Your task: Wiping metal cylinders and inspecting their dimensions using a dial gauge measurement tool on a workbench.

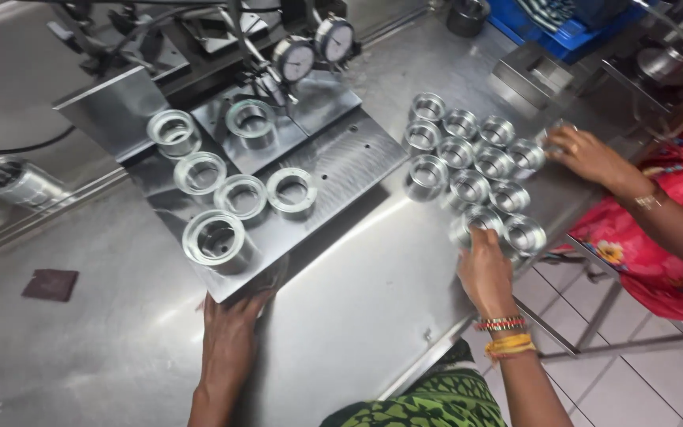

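Many metal rings (468,187), steel table (357,300), tiled floor (634,387)

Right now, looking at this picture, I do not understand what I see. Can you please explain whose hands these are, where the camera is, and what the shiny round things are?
The camera sits on a person's head and looks down at a steel table. The left hand rests at the near edge of a flat metal plate, which carries six loose metal rings. Behind the plate stands a measuring device with two round dial gauges. The right hand touches a ring at the near edge of a cluster of similar rings; whether its grip closes on it is unclear. Another person's hand, from a red sleeve, touches the cluster's far side. A small dark square pad lies at the left.
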